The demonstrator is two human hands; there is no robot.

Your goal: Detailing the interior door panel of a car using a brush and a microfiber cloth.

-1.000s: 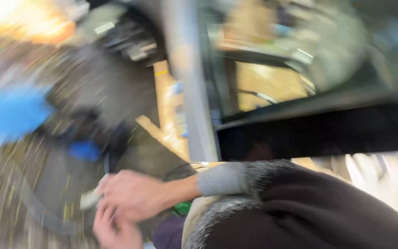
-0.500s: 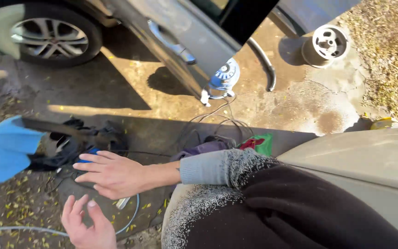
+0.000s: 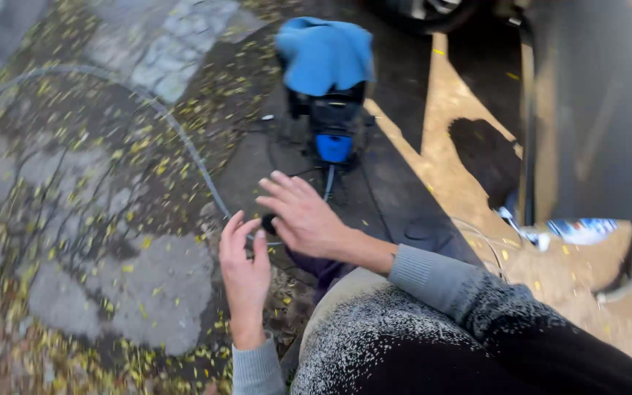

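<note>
My left hand is raised with its fingers up and slightly apart, holding nothing I can make out. My right hand reaches across just above it, fingers spread, palm down. A small dark object shows between the two hands; I cannot tell whether either hand grips it. Both sleeves are grey knit. Beyond the hands, on the ground, stands a black and blue machine with a blue cloth draped over its top.
A thin grey hose curves over cracked pavement strewn with yellow leaves. A grey car door stands at the right, with a blue and white bottle below it. A purple cloth lies under my right forearm.
The view has swung left, away from the car wheel and door. My two hands have come closer together, the left one raised up beside the right.
</note>
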